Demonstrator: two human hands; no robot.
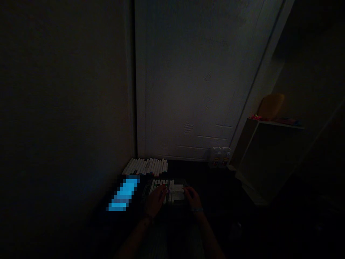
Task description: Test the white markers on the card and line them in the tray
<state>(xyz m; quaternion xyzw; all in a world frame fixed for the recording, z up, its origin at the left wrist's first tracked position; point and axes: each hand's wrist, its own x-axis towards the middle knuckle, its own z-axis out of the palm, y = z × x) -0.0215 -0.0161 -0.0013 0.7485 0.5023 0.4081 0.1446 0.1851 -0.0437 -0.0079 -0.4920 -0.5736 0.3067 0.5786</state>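
Note:
In the dim light, a row of white markers [159,182] stands in a clear case [145,190] in front of me. My left hand [156,198] is over the case's left half, its fingers closed at the purple end of a white marker [177,190] that lies crosswise. At the other end of that marker, the fingertips of my right hand [192,197] are pinched together. Behind the marker is a pale patch [178,197] in the case, too dark to make out.
More white markers [147,166] lie side by side at the table's back left. A glowing, pixelated blue screen [124,193] sits left of the case. Two small boxes [219,157] stand by the wall at right, near a cabinet [269,158] with an orange object [271,106] on top.

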